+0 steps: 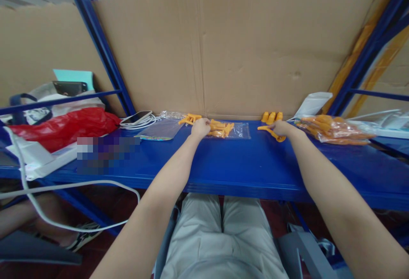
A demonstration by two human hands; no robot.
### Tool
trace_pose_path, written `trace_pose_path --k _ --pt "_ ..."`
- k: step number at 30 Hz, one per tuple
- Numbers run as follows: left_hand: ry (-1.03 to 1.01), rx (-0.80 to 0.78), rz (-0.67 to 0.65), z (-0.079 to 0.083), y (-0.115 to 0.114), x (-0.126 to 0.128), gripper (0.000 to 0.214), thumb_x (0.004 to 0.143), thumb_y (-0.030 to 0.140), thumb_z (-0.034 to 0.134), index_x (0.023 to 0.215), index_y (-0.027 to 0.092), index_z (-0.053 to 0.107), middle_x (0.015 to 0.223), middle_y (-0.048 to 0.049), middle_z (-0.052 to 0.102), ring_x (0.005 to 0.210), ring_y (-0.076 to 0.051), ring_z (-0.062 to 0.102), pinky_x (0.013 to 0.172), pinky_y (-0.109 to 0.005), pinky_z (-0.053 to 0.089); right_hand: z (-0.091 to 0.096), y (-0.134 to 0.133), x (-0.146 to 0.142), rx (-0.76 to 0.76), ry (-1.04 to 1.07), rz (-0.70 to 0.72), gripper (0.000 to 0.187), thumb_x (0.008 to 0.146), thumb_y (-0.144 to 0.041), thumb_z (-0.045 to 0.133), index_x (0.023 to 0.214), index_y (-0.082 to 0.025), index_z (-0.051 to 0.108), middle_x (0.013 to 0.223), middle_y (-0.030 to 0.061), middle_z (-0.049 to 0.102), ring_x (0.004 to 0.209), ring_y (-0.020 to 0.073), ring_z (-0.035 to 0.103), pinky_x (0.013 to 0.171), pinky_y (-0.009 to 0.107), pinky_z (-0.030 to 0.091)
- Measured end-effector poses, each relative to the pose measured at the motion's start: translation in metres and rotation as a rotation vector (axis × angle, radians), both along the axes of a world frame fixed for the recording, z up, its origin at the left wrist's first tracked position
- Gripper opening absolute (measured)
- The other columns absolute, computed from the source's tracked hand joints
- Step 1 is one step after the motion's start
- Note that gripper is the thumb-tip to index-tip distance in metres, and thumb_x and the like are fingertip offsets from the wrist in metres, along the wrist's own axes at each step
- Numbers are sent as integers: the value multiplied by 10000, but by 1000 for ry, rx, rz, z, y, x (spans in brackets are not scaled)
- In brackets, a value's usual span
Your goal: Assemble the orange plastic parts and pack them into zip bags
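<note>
My left hand (200,128) rests closed on a small clear plastic bag (240,131) partly filled with orange plastic pieces (220,128) on the blue shelf (223,164). A few loose orange pieces (189,119) lie just left of it. My right hand (281,128) is closed on a single orange plastic piece (271,131) on the shelf. Three more orange pieces (271,117) stand behind it against the cardboard.
A large bag of orange pieces (332,130) lies at the right. A white pouch (312,103), an empty clear bag (161,129), a phone with white cable (136,118), a red bag (64,127) and cardboard backing (239,53) surround the spot. Blue rack posts (99,44) stand on both sides.
</note>
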State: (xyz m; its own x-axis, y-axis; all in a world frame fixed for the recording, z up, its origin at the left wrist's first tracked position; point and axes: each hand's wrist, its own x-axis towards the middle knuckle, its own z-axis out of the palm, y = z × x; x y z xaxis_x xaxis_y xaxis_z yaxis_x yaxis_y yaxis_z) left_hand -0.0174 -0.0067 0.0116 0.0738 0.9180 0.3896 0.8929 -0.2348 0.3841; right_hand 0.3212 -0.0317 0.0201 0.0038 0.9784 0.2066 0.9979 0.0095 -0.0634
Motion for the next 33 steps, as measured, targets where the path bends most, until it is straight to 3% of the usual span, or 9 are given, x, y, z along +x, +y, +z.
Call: trace_pose_path --k 4,8,13,18,27,33 --pt "-12 -1 15 -2 1 -1 404 762 55 511 1064 186 745 1133 -60 740 1105 -195 657 982 -260 479 1 0 -3 -203 116 -5 431 859 -97 549 1270 -114 677 863 154 742 781 275 697 756 382 527" --pt "-40 -10 15 -2 2 -1 382 768 53 519 1051 177 744 1145 -79 734 1119 -199 653 986 -265 474 0 -1 -11 -300 216 61 439 835 -162 588 1262 -175 688 876 142 741 799 306 701 767 462 541" --pt "-36 -3 15 -2 2 -1 384 766 46 523 1042 190 747 1138 -67 737 1117 -199 654 998 -266 469 -2 -2 -21 -178 40 119 319 795 -133 612 1057 -211 775 1099 131 713 1037 337 653 939 489 473" --pt "-10 -6 10 -2 0 -1 408 770 43 505 1069 191 742 1152 -60 732 1122 -189 650 988 -247 471 3 -9 -30 -104 -85 -66 252 790 -201 666 1025 -190 759 1296 179 589 1257 409 495 979 581 407" --pt "-4 -10 14 -1 0 -1 422 761 56 500 1076 196 744 1126 -63 742 1102 -205 661 985 -270 479 14 -8 -23 61 -55 18 191 817 -325 637 943 -237 751 1001 92 727 1040 303 629 919 498 455" --pt "-7 -2 4 -2 1 -1 405 760 53 518 1051 215 749 1134 -55 740 1119 -204 654 995 -275 475 17 -11 -40 78 -16 134 172 799 -329 666 914 -239 756 1019 84 735 1021 297 641 917 482 458"
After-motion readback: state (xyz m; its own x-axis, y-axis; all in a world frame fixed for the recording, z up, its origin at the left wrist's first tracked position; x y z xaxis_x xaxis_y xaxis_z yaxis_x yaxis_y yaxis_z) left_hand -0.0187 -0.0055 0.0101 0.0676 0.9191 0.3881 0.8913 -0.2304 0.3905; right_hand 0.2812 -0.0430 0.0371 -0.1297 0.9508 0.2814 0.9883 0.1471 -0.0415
